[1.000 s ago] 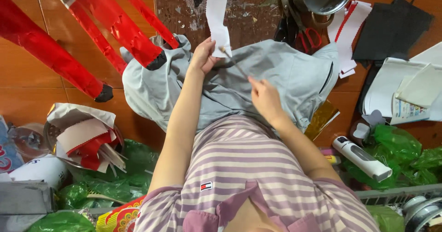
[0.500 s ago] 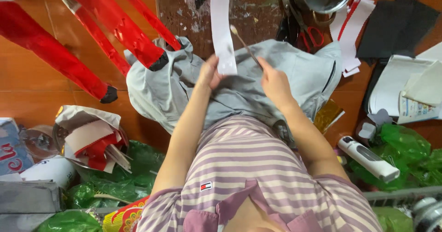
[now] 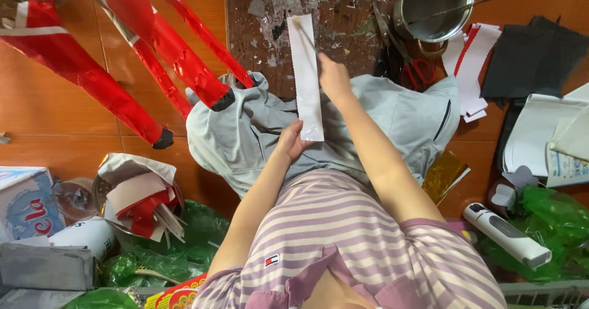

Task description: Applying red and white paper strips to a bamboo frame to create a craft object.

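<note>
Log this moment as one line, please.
left hand: holds white paper strip | right hand: holds thin stick on strip | under: grey cloth

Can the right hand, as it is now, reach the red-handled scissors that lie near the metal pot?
Probably yes. The right hand is beside the white paper strip and holds a thin stick. The scissors lie just to its right, below the metal pot, with nothing between. But the hand is occupied.

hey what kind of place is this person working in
Likely a home craft spot on a tiled floor. The left hand holds a white paper strip, with scissors, a metal pot and red foil cones around.
</note>
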